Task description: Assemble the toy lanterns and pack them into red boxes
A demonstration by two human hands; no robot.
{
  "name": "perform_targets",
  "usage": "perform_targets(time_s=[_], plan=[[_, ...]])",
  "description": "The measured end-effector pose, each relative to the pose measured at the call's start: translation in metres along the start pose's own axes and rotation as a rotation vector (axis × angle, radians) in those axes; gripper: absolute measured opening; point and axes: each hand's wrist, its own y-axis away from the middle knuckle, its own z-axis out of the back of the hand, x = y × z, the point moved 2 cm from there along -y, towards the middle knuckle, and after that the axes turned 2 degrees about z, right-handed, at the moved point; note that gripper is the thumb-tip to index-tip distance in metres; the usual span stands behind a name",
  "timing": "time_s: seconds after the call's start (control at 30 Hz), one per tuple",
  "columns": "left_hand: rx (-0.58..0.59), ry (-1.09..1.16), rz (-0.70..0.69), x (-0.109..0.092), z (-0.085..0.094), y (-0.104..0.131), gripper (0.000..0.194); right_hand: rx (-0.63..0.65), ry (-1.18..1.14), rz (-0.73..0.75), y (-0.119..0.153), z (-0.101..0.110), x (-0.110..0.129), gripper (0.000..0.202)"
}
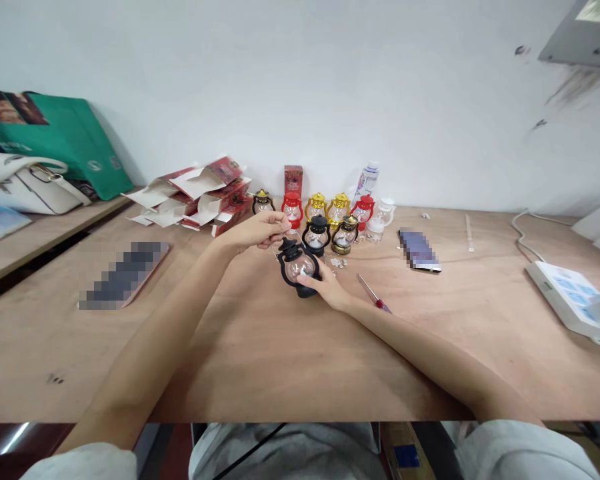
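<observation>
A small black lantern [291, 268] with a clear round globe leans in my right hand [329, 287], whose fingers and thumb wrap its lower body and base. My left hand [266, 230] is pinched just above the lantern's top, on what looks like its thin wire handle; the fingers partly hide it. Right behind stand another black lantern [316, 235] and a bronze one [345, 237]. Farther back is a row of red [293, 212], gold [339, 212] and white [384, 213] lanterns. Several small loose pieces [339, 263] lie beside my right hand.
A screwdriver [374, 292] lies right of my right hand. Phones rest at left [125, 275] and right [419, 249]. Opened red boxes [195, 197] pile up at the back left. An upright red box [293, 180] and a bottle [367, 179] stand by the wall. A white power strip [565, 303] sits far right.
</observation>
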Motion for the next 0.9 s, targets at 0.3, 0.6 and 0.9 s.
perform_targets(time_s=[0.3, 0.6, 0.9], plan=[[-0.069, 0.061, 0.017, 0.0026, 0.0005, -0.0025, 0.02, -0.001, -0.021, -0.038, 0.0007, -0.0003, 0.0003, 0.069], [-0.031, 0.121, 0.036, 0.0064, -0.0001, -0.0027, 0.021, -0.015, -0.071, -0.054, 0.0013, 0.0017, -0.0052, 0.067], [-0.039, 0.116, 0.04, 0.0065, -0.0056, -0.0044, 0.023, -0.003, -0.075, -0.04, 0.0024, 0.002, -0.0036, 0.066]])
